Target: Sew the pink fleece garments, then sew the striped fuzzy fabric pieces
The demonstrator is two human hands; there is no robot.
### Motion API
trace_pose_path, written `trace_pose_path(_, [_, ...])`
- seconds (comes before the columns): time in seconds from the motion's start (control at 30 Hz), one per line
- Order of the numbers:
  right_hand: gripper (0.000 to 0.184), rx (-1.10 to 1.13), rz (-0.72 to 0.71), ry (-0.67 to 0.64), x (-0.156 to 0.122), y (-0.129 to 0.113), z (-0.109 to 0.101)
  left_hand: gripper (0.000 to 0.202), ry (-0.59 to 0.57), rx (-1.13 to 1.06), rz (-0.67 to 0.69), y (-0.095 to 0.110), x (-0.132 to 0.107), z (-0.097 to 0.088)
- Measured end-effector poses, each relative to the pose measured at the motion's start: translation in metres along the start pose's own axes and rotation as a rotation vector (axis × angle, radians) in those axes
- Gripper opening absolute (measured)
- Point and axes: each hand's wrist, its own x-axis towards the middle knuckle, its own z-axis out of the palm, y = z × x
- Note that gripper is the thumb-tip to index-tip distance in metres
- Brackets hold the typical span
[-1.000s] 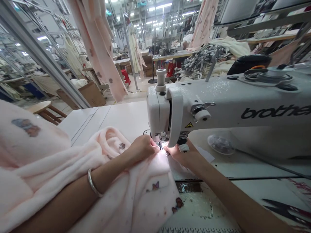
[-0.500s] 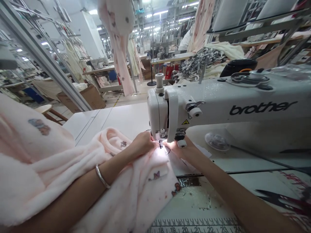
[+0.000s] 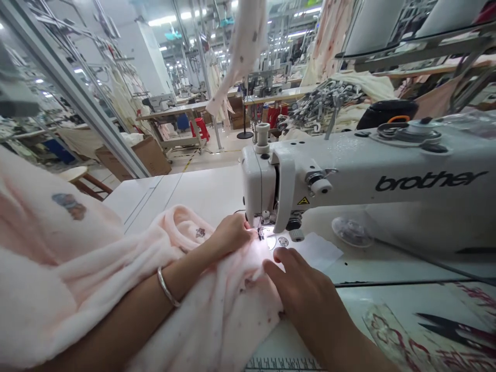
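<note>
Soft pale pink plush fabric (image 3: 232, 310) with small printed figures spreads over the left of the sewing machine bed and runs up to the needle. My left hand (image 3: 234, 231) is closed on its far edge, just left of the lit presser foot (image 3: 261, 234); the fingertips are partly hidden. A metal bangle (image 3: 168, 287) circles the left wrist. My right hand (image 3: 306, 289) hovers by the fabric's right edge, in front of the presser foot, thumb and forefinger apart. The white sewing machine (image 3: 349, 178) stands over both hands.
A white paper piece (image 3: 318, 251) and a clear round plastic item (image 3: 352, 230) lie under the machine arm. Dark thread snips (image 3: 459, 330) rest at the right, and a ruler strip (image 3: 284, 363) runs along the front. A metal post (image 3: 77, 88) rises at left.
My right hand has drawn back from behind the needle area toward me, its fingers now apart. The left hand stays at the fabric by the presser foot. Hanging fabric in the background has swung right.
</note>
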Motion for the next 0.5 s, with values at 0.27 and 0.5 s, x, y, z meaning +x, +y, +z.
trace_pose_path(0.27, [0.032,0.168,-0.147,0.009,-0.027,0.001,0.004,0.011,0.048,0.115,0.069,-0.007,0.004,0.008])
trace_pose_path(0.5, [0.036,0.307,-0.200,-0.126,-0.018,0.017,-0.014,0.014,0.070,0.185,0.094,-0.009,0.005,0.012])
